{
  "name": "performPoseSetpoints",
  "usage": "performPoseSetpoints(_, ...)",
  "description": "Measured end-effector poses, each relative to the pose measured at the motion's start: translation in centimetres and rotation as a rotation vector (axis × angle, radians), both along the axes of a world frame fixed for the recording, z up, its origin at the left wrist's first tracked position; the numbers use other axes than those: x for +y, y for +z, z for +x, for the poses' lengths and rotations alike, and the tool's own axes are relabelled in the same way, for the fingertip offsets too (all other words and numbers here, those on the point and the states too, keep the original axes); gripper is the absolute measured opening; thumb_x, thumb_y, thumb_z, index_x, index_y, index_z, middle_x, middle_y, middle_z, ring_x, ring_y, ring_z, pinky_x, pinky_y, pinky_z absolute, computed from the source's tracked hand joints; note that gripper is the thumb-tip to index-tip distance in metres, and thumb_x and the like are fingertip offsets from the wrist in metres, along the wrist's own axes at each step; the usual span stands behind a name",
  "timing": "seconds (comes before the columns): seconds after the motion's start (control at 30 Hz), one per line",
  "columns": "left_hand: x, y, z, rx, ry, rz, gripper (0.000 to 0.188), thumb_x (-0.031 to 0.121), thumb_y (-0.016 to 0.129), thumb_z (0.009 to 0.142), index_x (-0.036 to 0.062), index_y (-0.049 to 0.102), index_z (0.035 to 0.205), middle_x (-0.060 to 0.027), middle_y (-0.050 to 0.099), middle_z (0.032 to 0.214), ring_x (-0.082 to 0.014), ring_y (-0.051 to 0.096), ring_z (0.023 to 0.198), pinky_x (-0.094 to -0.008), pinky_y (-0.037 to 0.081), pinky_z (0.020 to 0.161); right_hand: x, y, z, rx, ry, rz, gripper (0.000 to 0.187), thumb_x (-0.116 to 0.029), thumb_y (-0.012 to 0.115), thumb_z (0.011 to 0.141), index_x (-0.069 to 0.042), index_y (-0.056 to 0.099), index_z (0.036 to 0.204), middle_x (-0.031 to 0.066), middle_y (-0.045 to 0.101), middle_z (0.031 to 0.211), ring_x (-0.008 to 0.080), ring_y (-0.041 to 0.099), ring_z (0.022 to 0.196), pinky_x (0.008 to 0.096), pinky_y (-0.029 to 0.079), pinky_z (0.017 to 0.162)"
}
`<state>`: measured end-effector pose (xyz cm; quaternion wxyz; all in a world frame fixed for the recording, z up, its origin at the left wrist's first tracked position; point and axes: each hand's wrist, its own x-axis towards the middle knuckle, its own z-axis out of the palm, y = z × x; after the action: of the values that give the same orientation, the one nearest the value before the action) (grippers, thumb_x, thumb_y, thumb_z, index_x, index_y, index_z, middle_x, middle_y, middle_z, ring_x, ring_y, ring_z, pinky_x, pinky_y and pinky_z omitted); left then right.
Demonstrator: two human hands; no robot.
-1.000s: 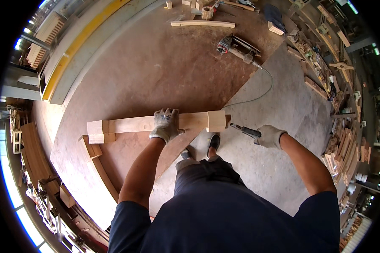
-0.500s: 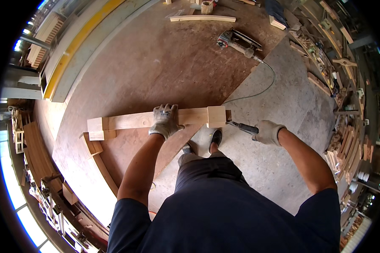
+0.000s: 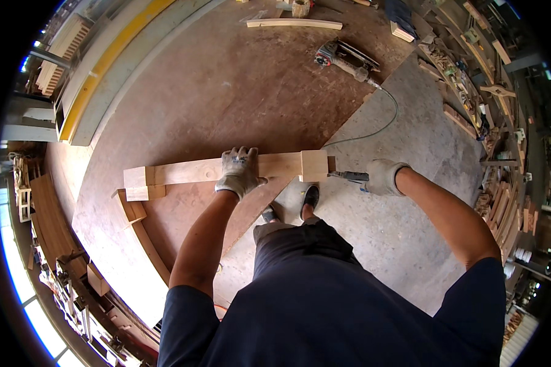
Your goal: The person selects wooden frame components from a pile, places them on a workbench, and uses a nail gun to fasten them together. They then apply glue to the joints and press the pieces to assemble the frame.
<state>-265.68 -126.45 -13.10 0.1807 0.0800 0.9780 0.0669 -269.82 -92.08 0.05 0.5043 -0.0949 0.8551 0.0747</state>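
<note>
A pale wooden beam (image 3: pixel 187 172) lies across the near edge of the brown worktop, with a block-like thick section at each end and a short darker stub past the right one. My left hand (image 3: pixel 240 172), in a light work glove, grips it near the middle with the fingers over its far side. In my gloved right hand (image 3: pixel 386 177) is a dark-handled hand tool (image 3: pixel 351 176) with a thin metal end, close to the stub. Whether metal and wood touch I cannot tell, nor the tool's exact kind.
A second wooden piece (image 3: pixel 150 244) lies below the beam's left end. Farther off rest a corded or hosed power tool (image 3: pixel 348 60) and a loose wooden strip (image 3: pixel 295 24). A long yellow-striped beam (image 3: pixel 101 67) borders the far left. Wood offcuts (image 3: pixel 502 211) pile up at right.
My right hand has risen slightly and tilted, bringing the tool nearer to level, with its tip still by the stub. My left hand keeps its hold on the wooden beam.
</note>
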Motion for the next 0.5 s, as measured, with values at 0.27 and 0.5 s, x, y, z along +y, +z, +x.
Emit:
performPoseSetpoints(0.27,0.0,0.1,0.1,-0.003,0.015,-0.004,0.096,0.055,0.090,0.063,0.0107,0.056,0.140,-0.0151,0.061,0.133,-0.0352,0.053,0.128,-0.0493,0.038,0.107,-2.1,2.3,0.4,-0.037,-0.055,-0.021,0.038,-0.025,0.068,0.090,0.001,0.070,0.117,0.0242,0.072,0.111,0.0380,0.071,0.101,0.0438,0.055,0.085)
performPoseSetpoints(0.5,-0.1,-0.2,0.2,0.009,0.010,-0.016,0.095,0.056,0.089,0.064,0.0104,0.056,0.140,-0.0159,0.061,0.133,-0.0362,0.052,0.128,-0.0499,0.038,0.108,0.4,-0.1,1.7,-0.071,-0.223,-0.057,0.042,-0.033,0.070,0.093,-0.001,0.067,0.121,0.0246,0.071,0.113,0.0385,0.069,0.107,0.0436,0.053,0.090)
